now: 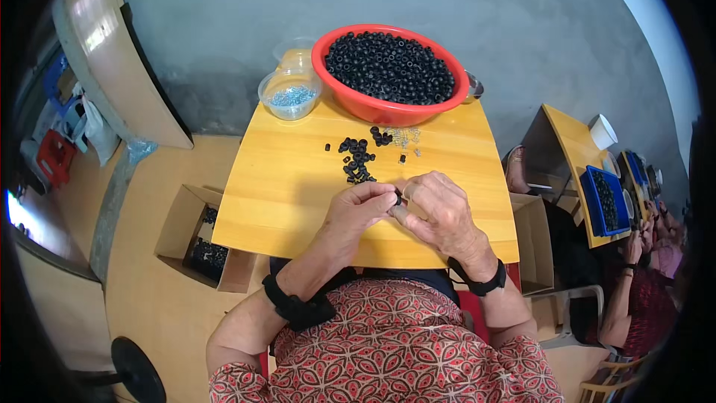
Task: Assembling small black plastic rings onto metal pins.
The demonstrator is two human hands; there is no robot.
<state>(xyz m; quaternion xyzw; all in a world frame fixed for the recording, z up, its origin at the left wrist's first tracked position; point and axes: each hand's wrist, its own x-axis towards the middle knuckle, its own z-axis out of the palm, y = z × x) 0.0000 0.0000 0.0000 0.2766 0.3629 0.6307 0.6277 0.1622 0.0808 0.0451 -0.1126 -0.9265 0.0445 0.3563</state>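
My left hand pinches a small black ring-shaped part between thumb and fingertips, above the near half of the table. My right hand meets it there, fingers curled and thumb against the same spot; whatever is in its fingertips is too small to make out. Just beyond my hands lies a loose cluster of black ring-shaped parts. To the right of that cluster is a little spread of clear or silvery small pieces, with a few black parts beside it.
A red basin heaped with black parts stands at the table's far edge. Left of it is a clear tub of small bluish pieces. Cardboard boxes flank the yellow table. Another person works at a right-hand table with a blue tray.
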